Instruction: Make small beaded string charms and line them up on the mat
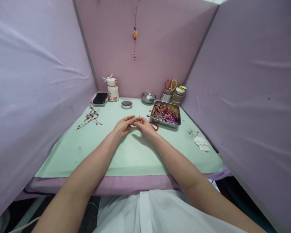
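Note:
Over the middle of the pale green table, my left hand [124, 125] and my right hand [145, 127] meet at the fingertips. Both are closed in a pinch around something small and pale [135, 118], too tiny to make out. A red looped handle [155, 127], seemingly of scissors, lies beside my right hand, its other end hidden. Just beyond that hand stands a metal tray [167, 123] heaped with purple, red and yellow beads and cords. A small red-and-white piece [149, 113] lies at the tray's left edge.
Knotted red cords with beads [91, 117] lie at left, near a phone [100, 98] and a white bottle [113, 90]. Behind are a small round dish [126, 104], a metal bowl [149, 97], a scissors holder [166, 96] and a jar [178, 95]. Crumpled tissue [201, 143] lies right. Fabric walls enclose three sides.

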`<state>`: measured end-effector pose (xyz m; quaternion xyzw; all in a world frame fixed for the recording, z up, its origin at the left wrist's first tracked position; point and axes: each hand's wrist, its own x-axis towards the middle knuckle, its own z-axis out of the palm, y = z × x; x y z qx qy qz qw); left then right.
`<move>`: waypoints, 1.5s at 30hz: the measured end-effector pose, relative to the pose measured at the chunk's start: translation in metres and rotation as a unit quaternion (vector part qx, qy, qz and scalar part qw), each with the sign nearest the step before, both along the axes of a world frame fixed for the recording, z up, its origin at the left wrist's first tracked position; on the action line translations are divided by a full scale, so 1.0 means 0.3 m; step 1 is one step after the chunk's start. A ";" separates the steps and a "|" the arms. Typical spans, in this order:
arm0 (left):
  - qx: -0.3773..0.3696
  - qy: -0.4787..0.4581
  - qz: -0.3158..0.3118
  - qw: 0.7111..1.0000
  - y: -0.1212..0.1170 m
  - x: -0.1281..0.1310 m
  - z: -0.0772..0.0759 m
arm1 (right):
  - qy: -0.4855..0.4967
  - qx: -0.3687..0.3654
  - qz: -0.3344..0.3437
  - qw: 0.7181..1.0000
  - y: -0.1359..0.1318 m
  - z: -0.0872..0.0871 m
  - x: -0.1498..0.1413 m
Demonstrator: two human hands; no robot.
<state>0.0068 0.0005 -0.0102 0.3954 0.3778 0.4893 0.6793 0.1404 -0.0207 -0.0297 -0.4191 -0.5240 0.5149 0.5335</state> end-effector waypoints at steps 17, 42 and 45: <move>0.027 0.031 0.021 0.999 0.001 0.000 -0.002 | -0.057 0.072 -0.101 0.991 -0.020 0.034 0.009; 0.068 0.070 0.012 0.995 -0.012 0.003 0.006 | -0.040 0.058 -0.095 0.993 -0.013 0.038 0.024; 0.074 0.064 0.001 0.995 -0.013 0.003 0.007 | -0.021 0.052 -0.091 0.994 -0.007 0.034 0.029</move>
